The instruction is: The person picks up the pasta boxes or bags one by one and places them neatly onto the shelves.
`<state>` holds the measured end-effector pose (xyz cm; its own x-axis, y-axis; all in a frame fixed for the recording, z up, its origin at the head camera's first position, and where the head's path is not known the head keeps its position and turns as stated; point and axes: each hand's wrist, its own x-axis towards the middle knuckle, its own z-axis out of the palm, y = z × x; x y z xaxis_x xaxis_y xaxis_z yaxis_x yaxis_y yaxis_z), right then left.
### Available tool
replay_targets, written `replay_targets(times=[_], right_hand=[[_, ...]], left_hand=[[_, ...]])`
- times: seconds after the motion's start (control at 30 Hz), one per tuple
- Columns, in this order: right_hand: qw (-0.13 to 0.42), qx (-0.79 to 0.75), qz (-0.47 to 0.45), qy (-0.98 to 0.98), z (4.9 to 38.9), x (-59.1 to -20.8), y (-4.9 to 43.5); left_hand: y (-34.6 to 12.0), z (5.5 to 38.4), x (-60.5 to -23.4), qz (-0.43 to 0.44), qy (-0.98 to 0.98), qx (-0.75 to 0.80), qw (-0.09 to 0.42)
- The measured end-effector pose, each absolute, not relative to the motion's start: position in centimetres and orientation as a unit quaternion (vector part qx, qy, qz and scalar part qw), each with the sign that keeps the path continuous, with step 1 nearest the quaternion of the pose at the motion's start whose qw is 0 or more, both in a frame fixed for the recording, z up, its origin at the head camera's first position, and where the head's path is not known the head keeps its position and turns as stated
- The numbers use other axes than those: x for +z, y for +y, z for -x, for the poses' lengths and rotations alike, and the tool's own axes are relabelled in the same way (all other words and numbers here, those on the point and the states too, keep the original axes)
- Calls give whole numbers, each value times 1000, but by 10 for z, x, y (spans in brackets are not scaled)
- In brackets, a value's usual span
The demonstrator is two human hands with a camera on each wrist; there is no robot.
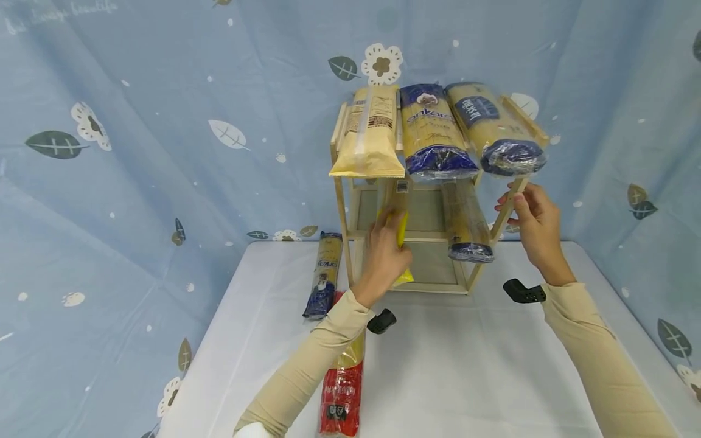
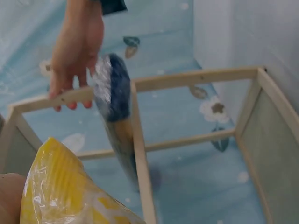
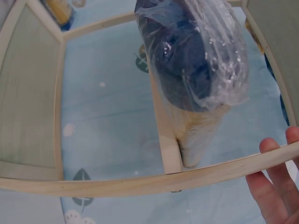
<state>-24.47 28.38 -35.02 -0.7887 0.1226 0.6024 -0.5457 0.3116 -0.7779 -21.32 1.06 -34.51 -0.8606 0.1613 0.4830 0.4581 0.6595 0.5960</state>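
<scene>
My left hand [image 1: 386, 252] grips a yellow-ended pasta packet [image 1: 404, 277] at the left part of the wooden rack's middle level. Its crinkled yellow end [image 2: 56, 186] fills the lower left of the left wrist view. My right hand [image 1: 539, 228] holds the rack's right front post [image 1: 508, 210], and its fingers [image 3: 275, 198] curl over the wood in the right wrist view. Beside that post, a blue-ended pasta packet [image 1: 465, 219] lies on the middle level, its end sticking out at the front. Most of my left fingers are hidden in the head view.
On the rack's top lie a cream packet [image 1: 369, 134], a blue-and-yellow packet [image 1: 435, 131] and another pasta packet [image 1: 495, 128]. A blue-ended packet [image 1: 324, 274] and a red packet [image 1: 342, 389] lie on the white table [image 1: 471, 371], left of the rack. Patterned cloth hangs behind.
</scene>
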Motion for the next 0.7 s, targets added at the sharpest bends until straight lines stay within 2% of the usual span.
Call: replay_targets(times=[0.43, 0.7], right_hand=[[291, 568, -147, -756, 228, -331, 267], [286, 578, -149, -750, 227, -330, 270]], left_hand=[[23, 259, -336, 133, -908, -369, 145], [27, 273, -332, 125, -932, -325, 98]])
